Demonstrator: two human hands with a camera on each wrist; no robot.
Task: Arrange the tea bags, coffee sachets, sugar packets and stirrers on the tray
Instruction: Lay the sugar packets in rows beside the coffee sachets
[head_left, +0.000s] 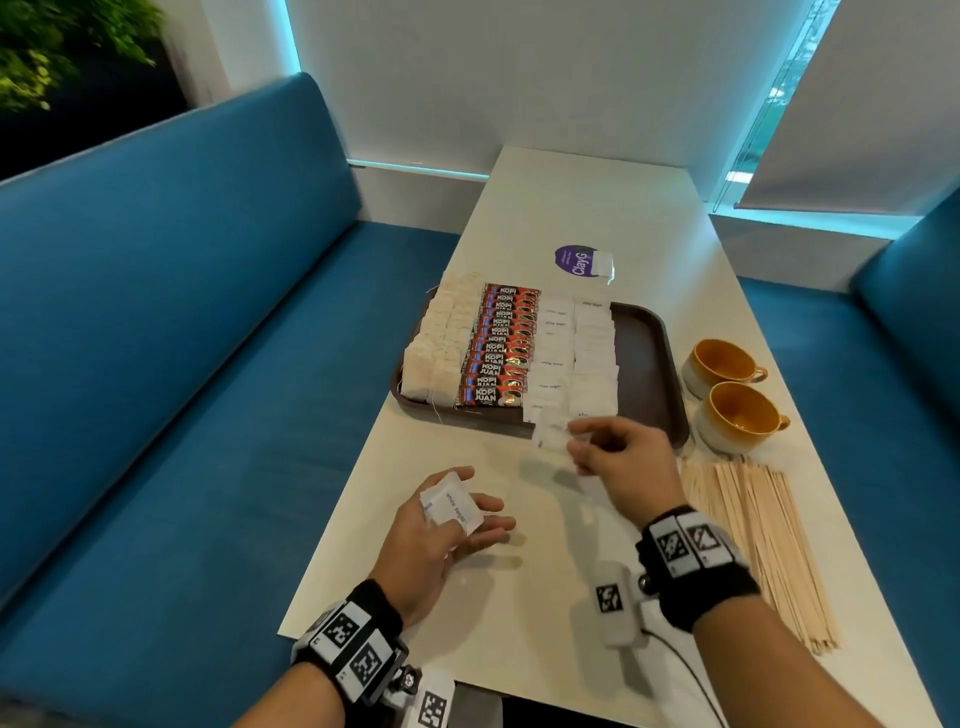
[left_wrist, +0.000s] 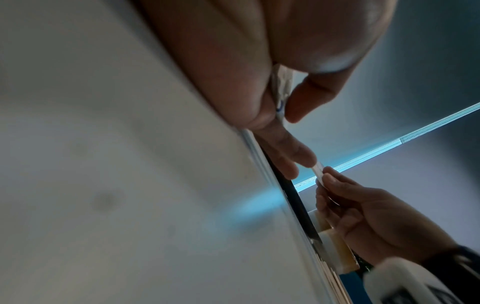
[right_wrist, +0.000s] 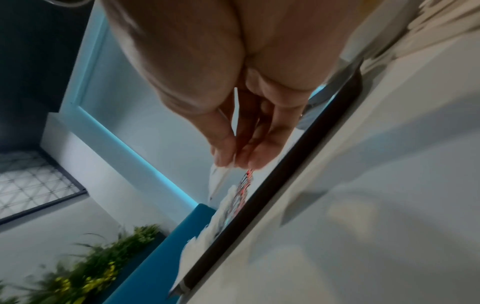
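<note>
Right hand pinches one sugar packet between thumb and fingertips, at the near edge of the tray. Left hand, fingers loosely curled, holds a spare stack above the table. Packets judged light, limp and slippery; edge pinches suit.

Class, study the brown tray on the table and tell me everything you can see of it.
The tray is dark brown, rectangular with rounded corners and a low raised rim, plastic by its look. It lies flat on the pale table. From its left side run columns of tea bags, coffee sachets and sugar packets; its right strip is bare. Neither hand plainly touches it.
</note>
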